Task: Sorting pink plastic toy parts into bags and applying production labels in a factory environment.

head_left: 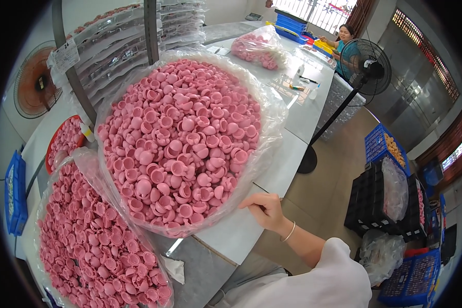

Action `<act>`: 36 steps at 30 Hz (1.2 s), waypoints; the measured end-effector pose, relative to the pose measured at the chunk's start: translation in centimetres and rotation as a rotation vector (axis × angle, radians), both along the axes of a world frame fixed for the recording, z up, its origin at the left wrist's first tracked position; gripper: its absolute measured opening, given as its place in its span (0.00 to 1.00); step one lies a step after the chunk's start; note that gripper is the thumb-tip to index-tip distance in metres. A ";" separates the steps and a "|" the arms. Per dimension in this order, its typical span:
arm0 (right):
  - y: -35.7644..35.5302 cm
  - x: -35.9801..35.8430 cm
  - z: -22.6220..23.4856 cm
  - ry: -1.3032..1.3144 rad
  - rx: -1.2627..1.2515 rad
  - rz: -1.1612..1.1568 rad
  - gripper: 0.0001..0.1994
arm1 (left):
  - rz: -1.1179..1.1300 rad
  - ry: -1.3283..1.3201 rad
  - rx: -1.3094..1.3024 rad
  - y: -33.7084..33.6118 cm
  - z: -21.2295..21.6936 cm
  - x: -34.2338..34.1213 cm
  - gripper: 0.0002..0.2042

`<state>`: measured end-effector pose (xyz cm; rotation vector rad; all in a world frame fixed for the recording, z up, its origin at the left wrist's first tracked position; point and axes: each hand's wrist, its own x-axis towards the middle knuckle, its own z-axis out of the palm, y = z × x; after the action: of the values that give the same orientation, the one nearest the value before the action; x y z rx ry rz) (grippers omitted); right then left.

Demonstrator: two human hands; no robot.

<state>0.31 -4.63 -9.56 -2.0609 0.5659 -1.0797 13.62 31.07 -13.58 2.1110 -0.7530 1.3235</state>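
A large clear plastic bag [272, 128], its mouth spread wide, holds a heap of pink, hollow, cup-shaped plastic parts [182, 138]. My right hand [264, 209], a bracelet on its wrist, is at the near right edge of this bag. Its fingers are curled in, fingertips beside the plastic; whatever they may hold is hidden. To the left, a second clear bag [84, 159] is filled with similar pink parts [105, 246]. A crumpled white tissue [174, 269] lies by that bag on the grey table [218, 256]. My left hand is out of view.
Behind the bags stands a metal rack with stacked trays [113, 56]. A red basin [50, 154], a small bottle [87, 132] and a blue crate [15, 195] are on the left. A standing fan [364, 72] and crates [377, 205] are right. Another person [346, 49] sits far back.
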 end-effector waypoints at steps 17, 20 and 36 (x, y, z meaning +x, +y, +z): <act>-1.2 -1.5 -2.5 0.089 -0.074 -0.119 0.06 | -0.167 0.287 0.123 2.7 -2.2 -1.0 0.07; -3.6 -4.2 -3.4 0.416 0.239 0.248 0.27 | -0.199 0.103 0.029 1.5 -1.2 0.3 0.04; -0.7 -0.4 -1.2 0.119 -0.054 -0.085 0.13 | -0.079 0.094 -0.070 0.8 -0.8 -0.4 0.11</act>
<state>-0.06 -5.37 -10.77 -2.1756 0.6959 -1.0361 13.25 31.82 -14.42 2.0513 -0.7319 1.1834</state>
